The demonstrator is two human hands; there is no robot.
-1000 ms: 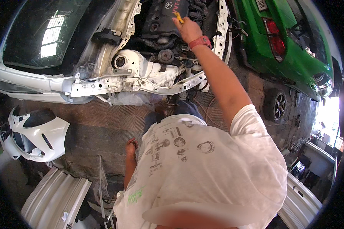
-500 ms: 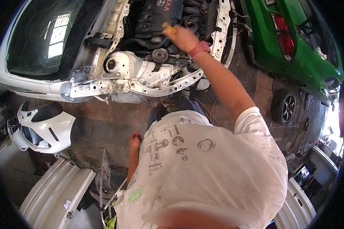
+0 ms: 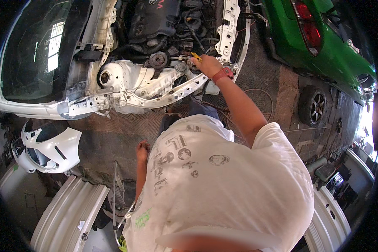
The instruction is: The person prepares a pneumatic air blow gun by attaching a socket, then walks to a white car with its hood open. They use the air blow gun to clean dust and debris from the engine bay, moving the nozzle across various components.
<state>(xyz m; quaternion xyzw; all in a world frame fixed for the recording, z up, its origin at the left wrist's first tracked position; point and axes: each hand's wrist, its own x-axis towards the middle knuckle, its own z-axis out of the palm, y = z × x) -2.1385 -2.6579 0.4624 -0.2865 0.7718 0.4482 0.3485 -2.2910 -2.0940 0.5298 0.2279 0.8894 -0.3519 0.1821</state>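
My right hand [image 3: 208,64], with a red watch [image 3: 223,74] on the wrist, reaches over the front of the bare engine bay. Its fingers are closed around a small yellow tool [image 3: 195,56]; the rest of the tool is hidden, so I cannot tell its kind. Just under that hand runs the white front panel [image 3: 187,89] of the car body. The black engine cover [image 3: 152,21] and a round pulley [image 3: 158,60] lie to the left of the hand. My left hand [image 3: 143,147] hangs low beside my shirt, fingers curled in, with nothing visible in them.
A green car [image 3: 287,50] stands at the right, with a loose wheel [image 3: 312,106] near it. On the left floor lies a white bumper [image 3: 54,147]. White ribbed panels [image 3: 67,214] stand at the lower left. A thin hose [image 3: 271,105] loops over the floor.
My right hand has come back toward me from above the engine to the bay's front edge, still holding the yellow tool. The view has shifted slightly; my left hand still hangs at my side.
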